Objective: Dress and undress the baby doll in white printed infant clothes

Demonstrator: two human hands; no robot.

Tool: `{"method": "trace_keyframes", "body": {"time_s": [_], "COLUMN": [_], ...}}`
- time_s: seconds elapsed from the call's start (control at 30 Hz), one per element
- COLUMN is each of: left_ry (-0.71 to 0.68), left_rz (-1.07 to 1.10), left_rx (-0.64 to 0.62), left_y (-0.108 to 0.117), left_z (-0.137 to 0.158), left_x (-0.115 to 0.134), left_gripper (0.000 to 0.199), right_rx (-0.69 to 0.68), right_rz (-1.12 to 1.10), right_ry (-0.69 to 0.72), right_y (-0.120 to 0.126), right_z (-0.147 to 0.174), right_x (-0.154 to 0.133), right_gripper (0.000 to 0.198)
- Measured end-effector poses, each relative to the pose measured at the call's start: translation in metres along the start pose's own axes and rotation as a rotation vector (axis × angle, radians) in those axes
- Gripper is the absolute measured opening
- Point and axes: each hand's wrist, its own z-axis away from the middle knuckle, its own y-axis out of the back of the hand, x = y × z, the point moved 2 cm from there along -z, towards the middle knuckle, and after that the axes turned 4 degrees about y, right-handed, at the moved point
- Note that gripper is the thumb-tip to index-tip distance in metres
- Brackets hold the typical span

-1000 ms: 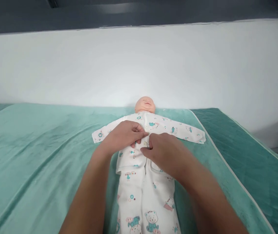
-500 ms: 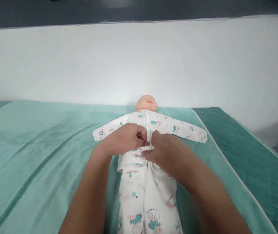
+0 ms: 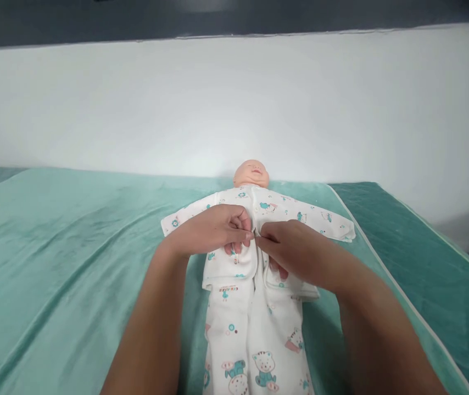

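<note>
A baby doll [image 3: 251, 173] lies on its back, its head toward the wall. It wears a white printed jacket [image 3: 228, 269] and matching trousers [image 3: 234, 318]. My left hand [image 3: 228, 227] pinches the jacket's front edge at the doll's chest, thumb against forefinger. Facing it from the other side, my right hand [image 3: 286, 244] pinches the opposite front edge, the fingertips of both hands almost touching. Below my hands the jacket fronts hang apart near the hem. Any fastener between the fingertips is too small or hidden to make out.
A light green sheet [image 3: 73, 263] with wrinkles on the left lies under the doll. To the right, beyond a pale edging, is a darker green cover [image 3: 416, 263]. A white wall [image 3: 234, 104] stands behind the doll's head.
My right hand has curled its fingers and drawn into a pinch, while my left fingers have closed more tightly. The jacket's right lower corner is now visible. The view has shifted slightly.
</note>
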Motion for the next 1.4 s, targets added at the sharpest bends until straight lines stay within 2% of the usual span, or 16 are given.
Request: {"method": "trace_keyframes", "body": {"time_s": [0.13,0.27,0.37,0.5,0.87,1.03,1.23,1.4], "left_ry": [-0.074,-0.151,-0.221,-0.246,-0.202,-0.230,-0.199,-0.191], "left_rz": [0.118,0.292,0.377,0.420,0.416,0.416,0.390,0.347], "left_rx": [-0.040,-0.020,0.012,0.044,-0.026,-0.043,-0.033,-0.048], "left_y": [0.000,-0.002,-0.004,-0.005,-0.006,-0.005,-0.005,-0.004], "left_z": [-0.002,-0.006,-0.008,-0.009,-0.015,-0.015,-0.017,-0.018], "left_x": [0.000,-0.001,-0.001,0.000,-0.008,-0.009,-0.009,-0.009], "left_gripper": [0.022,0.025,0.022,0.021,0.023,0.019,0.019,0.021], "right_rx": [-0.098,0.022,0.060,0.061,0.024,0.017,0.013,0.029], "right_rz": [-0.417,-0.731,-0.860,-0.905,-0.907,-0.895,-0.909,-0.927], "right_ry": [0.095,0.206,0.204,0.202,0.221,0.228,0.233,0.236], "right_y": [0.008,0.008,0.003,0.001,-0.001,0.000,-0.002,-0.002], "right_z": [-0.005,-0.013,-0.017,-0.020,-0.023,-0.023,-0.024,-0.026], "right_x": [0.011,0.018,0.019,0.020,0.022,0.023,0.025,0.025], "right_gripper": [0.035,0.036,0.036,0.040,0.033,0.036,0.043,0.041]}}
